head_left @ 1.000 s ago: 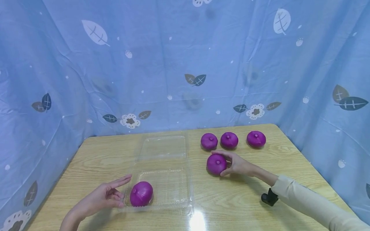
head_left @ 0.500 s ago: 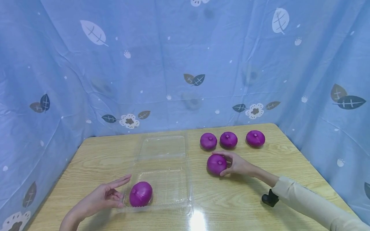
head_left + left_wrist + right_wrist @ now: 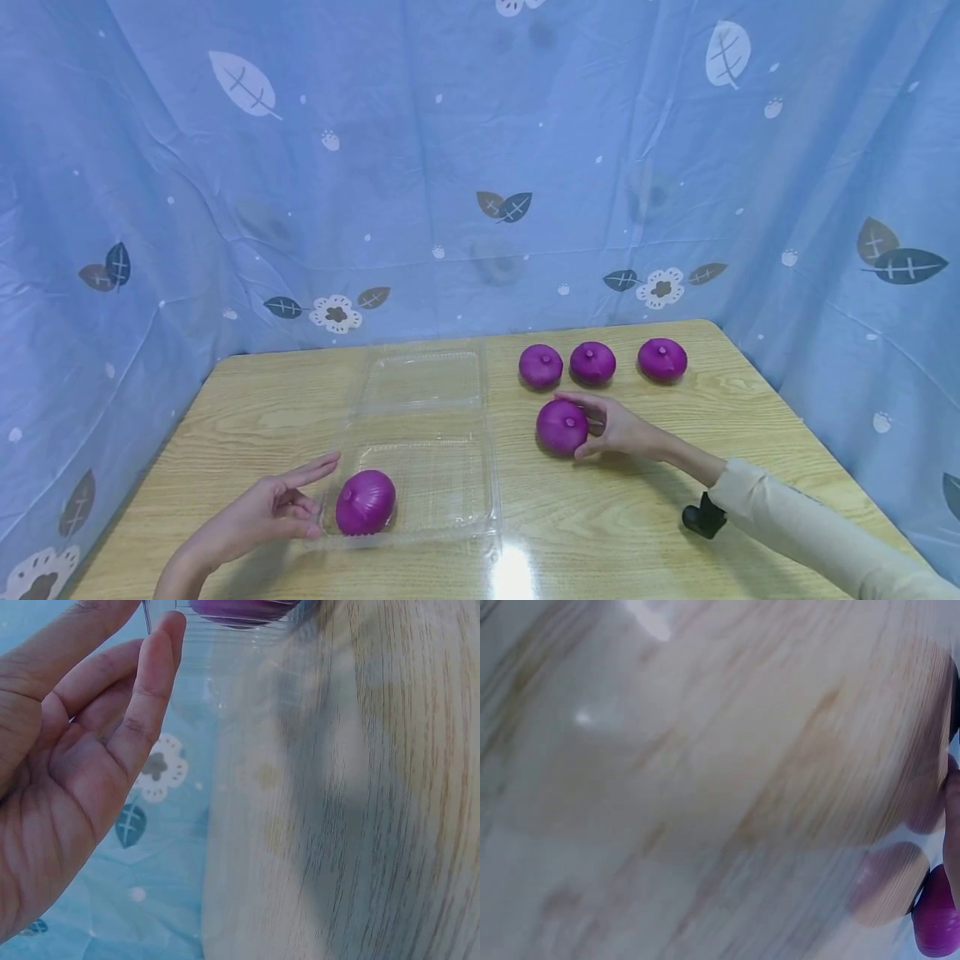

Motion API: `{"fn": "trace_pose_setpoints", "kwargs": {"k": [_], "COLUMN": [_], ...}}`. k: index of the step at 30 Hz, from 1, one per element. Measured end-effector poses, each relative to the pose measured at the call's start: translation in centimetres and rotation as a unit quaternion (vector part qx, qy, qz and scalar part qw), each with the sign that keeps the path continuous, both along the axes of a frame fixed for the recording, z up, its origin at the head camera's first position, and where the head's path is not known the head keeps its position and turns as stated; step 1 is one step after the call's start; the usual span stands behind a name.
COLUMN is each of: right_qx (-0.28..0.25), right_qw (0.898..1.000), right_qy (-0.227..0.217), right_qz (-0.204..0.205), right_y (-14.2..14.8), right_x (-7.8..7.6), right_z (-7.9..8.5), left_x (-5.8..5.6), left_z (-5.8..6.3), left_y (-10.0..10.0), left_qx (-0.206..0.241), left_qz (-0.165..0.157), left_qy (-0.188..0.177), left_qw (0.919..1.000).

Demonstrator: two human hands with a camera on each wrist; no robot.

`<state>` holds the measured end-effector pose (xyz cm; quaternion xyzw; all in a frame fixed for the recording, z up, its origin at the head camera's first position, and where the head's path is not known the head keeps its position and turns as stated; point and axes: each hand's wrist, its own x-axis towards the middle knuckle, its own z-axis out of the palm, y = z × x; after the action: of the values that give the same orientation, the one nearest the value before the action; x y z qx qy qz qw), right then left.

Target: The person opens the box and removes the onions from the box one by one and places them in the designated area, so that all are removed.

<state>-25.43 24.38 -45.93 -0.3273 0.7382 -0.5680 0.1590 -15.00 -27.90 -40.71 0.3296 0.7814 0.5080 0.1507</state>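
In the head view my right hand [image 3: 617,427] grips a purple onion [image 3: 559,428] from its right side, thumb in front and fingers behind. My left hand [image 3: 251,518] pinches the left front edge of an open clear plastic container [image 3: 442,527], its index finger stretched out. One purple onion [image 3: 366,502] lies in the container's near half, close to that hand. The left wrist view shows the left fingertips [image 3: 171,637] against the clear wall. At the edge of the right wrist view, part of a finger [image 3: 953,832] and a purple onion [image 3: 934,919] show.
Three more purple onions, the left [image 3: 540,367], middle [image 3: 592,363] and right [image 3: 662,360], stand in a row at the back of the wooden table [image 3: 285,400]. A blue patterned curtain [image 3: 450,125] surrounds it. A black object [image 3: 705,517] hangs by the right sleeve.
Both hands stay almost in place. The gripped onion has turned slightly, its stem tip shifting a little to the right.
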Motion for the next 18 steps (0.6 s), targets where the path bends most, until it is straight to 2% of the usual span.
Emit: {"fn": "trace_pose_setpoints", "kwargs": {"k": [4, 8, 13, 16, 18], "right_qx": [-0.012, 0.005, 0.021, 0.001, -0.028], "right_qw": [1.0, 0.999, 0.999, 0.999, 0.998], "right_qy": [-0.019, -0.035, 0.008, 0.02, 0.012], "right_qz": [0.008, -0.011, -0.037, -0.046, -0.05], "right_y": [0.3, 0.9, 1.2, 0.9, 0.2], "right_x": [0.1, 0.5, 1.1, 1.8, 2.5], "right_z": [0.2, 1.0, 2.9, 4.0, 4.6], "left_x": [0.1, 0.0, 0.0, 0.0, 0.0], "left_z": [0.1, 0.1, -0.1, -0.1, -0.2], "left_y": [0.0, 0.0, 0.0, 0.0, 0.0], "left_qx": [0.002, 0.007, 0.01, 0.012, 0.013], "left_qz": [-0.001, -0.003, -0.003, -0.002, -0.001], "left_qy": [-0.001, -0.014, -0.025, -0.03, -0.029], "left_qw": [1.0, 0.9999, 0.9996, 0.9995, 0.9995]}}
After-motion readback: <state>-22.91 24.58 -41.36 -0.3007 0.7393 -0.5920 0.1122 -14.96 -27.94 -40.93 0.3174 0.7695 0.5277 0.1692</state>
